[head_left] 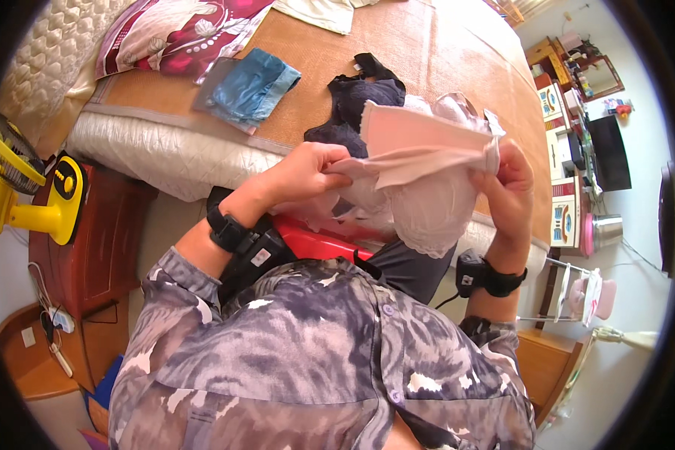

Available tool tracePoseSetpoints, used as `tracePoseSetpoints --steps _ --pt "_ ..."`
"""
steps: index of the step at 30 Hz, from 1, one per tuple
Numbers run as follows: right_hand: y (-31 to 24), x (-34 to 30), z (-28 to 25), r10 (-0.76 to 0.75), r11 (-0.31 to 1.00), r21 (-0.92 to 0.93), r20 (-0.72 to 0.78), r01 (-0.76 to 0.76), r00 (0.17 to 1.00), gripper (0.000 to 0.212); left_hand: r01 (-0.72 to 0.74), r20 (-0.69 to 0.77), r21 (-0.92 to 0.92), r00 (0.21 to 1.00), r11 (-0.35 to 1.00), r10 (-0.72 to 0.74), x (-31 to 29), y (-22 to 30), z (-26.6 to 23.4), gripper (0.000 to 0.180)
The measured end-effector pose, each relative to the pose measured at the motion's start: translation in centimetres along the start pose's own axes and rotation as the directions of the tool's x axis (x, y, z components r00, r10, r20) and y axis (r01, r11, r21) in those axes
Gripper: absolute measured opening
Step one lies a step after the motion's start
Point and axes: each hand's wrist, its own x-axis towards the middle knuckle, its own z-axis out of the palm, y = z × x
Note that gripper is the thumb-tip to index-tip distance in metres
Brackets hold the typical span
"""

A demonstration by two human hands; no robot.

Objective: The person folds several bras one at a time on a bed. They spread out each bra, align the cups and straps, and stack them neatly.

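A pale pink bra (429, 210) is stretched between my two hands above the bed's edge, a lace-trimmed cup hanging down. My left hand (311, 171) pinches one end of it. At the other end, the fingers and thumb of my right hand (508, 178) are closed on the fabric. Just beyond it on the bed lies a dark navy bra (358, 103), partly covered by the held one. Another light bra (457, 107) shows behind my right hand. Below my left hand, pale fabric hangs over something red (319, 240), whose kind I cannot make out.
Folded blue satin clothing (253, 88) and a maroon patterned cloth (180, 34) lie on the brown bed mat (435, 52). A yellow fan (41, 199) stands on a red-brown cabinet (90, 247) at left. Furniture and a drying rack (570, 292) line the right side.
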Motion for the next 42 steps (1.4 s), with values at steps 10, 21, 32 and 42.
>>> tracePoseSetpoints --steps 10,21,32,42 --pt "-2.1 -2.4 -0.9 0.047 0.999 -0.002 0.264 -0.048 0.963 0.023 -0.486 -0.047 0.532 0.801 0.694 0.597 1.3 1.8 1.6 0.013" --pt "-0.8 -1.2 -1.2 0.034 0.973 -0.223 -0.124 -0.061 0.992 0.015 -0.186 -0.233 -0.134 0.961 0.973 0.152 1.1 -0.5 3.0 0.012" --pt "5.9 -0.2 -4.0 0.201 0.969 0.186 -0.218 -0.161 0.955 0.012 0.131 0.284 -0.338 0.958 0.932 -0.032 -0.1 0.8 1.6 0.019" --pt "8.1 0.0 -5.1 0.219 0.973 -0.031 -0.186 -0.229 0.958 0.012 0.205 0.288 -0.584 0.957 0.785 -0.035 0.3 2.6 1.0 0.022"
